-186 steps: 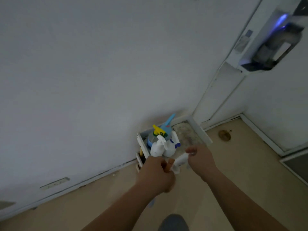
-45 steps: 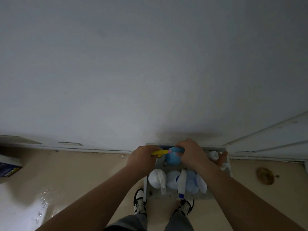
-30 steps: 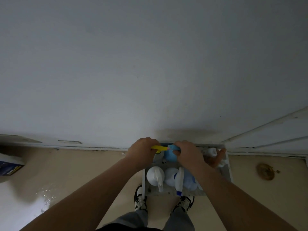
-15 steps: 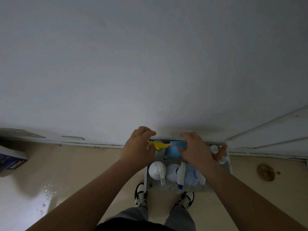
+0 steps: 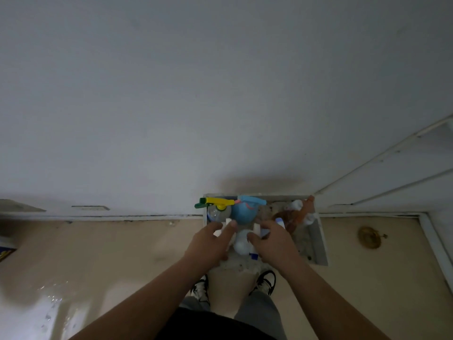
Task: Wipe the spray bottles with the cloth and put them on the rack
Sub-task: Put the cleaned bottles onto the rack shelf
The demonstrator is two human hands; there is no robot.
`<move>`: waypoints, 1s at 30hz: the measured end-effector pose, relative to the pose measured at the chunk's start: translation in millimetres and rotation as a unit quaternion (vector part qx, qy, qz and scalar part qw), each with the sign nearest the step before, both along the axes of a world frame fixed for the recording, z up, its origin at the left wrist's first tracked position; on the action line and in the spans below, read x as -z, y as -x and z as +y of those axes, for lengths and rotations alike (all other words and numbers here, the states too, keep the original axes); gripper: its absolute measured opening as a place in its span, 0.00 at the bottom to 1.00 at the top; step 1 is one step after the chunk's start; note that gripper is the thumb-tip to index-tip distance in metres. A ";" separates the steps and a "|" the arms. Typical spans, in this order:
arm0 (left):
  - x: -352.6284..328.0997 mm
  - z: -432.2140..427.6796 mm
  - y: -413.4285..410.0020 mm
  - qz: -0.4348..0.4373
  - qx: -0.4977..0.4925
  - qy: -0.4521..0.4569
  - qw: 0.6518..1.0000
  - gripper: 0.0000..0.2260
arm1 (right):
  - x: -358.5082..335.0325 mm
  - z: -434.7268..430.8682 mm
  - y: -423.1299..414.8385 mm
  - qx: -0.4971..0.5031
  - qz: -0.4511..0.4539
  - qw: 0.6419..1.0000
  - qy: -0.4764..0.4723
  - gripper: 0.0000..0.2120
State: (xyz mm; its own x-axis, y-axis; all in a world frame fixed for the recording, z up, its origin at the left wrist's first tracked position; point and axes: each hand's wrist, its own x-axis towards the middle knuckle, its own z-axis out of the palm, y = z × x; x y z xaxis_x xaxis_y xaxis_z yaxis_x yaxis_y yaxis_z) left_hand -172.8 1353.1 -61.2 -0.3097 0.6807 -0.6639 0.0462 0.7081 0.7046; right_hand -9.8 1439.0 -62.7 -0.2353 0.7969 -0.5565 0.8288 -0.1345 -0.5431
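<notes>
While left hand (image 5: pixel 208 244) and right hand (image 5: pixel 272 241) curl fingers over white bottles (image 5: pixel 241 243) at the front of the rack (image 5: pixel 318 241), grip unclear; row's crowded, so a nudge could topple the blue bottle (image 5: pixel 244 212) at its back.

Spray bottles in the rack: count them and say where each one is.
4 plainly seen: yellow-trigger bottle back left, blue bottle beside it, orange bottle lying back right, white bottle in front between left hand and right hand. White parts under both hands suggest more, hidden.
</notes>
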 end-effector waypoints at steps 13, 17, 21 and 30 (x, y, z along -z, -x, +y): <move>2.7 -9.7 13.2 -0.005 0.067 -0.106 0.992 0.18 | 10.1 -7.2 -3.9 0.041 0.048 0.997 0.051 0.09; 10.0 -13.7 14.0 -0.041 0.019 -0.109 0.993 0.20 | 16.4 -2.5 -5.0 0.018 0.029 0.999 0.041 0.13; 8.4 -13.4 9.0 -0.031 -0.051 -0.125 0.990 0.15 | 17.7 3.4 -3.9 0.001 0.019 0.999 0.041 0.16; 8.2 -11.2 18.2 0.068 0.033 -0.140 0.987 0.12 | 22.9 9.3 -3.1 -0.057 -0.010 0.998 0.023 0.18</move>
